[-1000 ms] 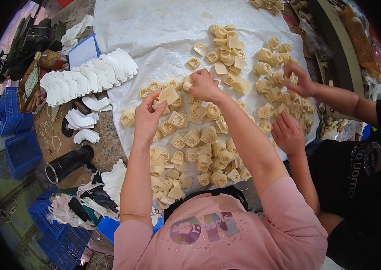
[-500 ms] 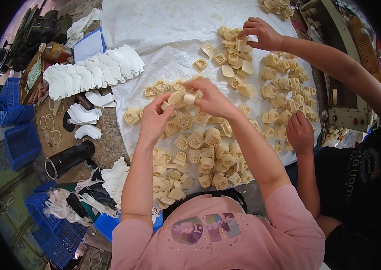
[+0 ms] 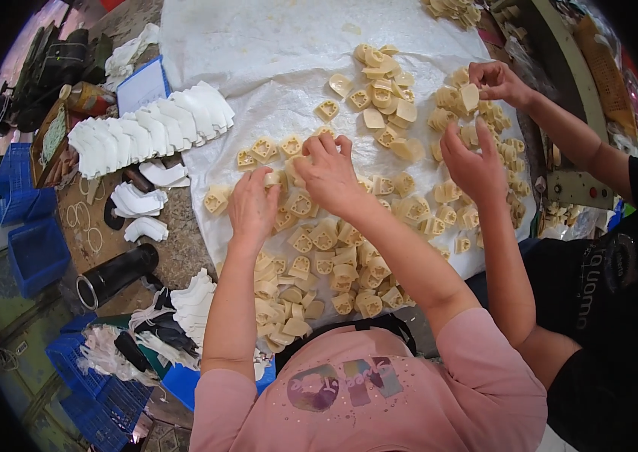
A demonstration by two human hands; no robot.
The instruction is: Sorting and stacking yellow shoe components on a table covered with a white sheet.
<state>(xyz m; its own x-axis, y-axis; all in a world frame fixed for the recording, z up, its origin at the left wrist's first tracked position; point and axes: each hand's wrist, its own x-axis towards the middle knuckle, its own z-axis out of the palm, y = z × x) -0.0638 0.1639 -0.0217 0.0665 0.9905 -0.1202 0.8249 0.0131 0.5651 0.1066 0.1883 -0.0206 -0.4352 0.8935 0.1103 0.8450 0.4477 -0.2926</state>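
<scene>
Cream plastic pieces, rounded at one end and with patterned openings, lie in rows and heaps on a white sheet in front of me. My left hand is closed on one small cream plastic piece, held between thumb and fingers just above the others. Close beside it, my right hand bends its fingers down around another cream plastic piece in the row. The back of that hand partly hides the piece. A loose heap of the same pieces lies beyond my hands.
At right, a co-worker's hand holds a cream piece over stacked rows; their other hand hovers nearby. Curved white pieces line the left side, near a black cylinder and blue baskets. The white sheet extends away from me.
My hands have moved apart and lowered toward the pieces; the piece held up between them is no longer raised there. The co-worker's hands have moved to the right-hand rows.
</scene>
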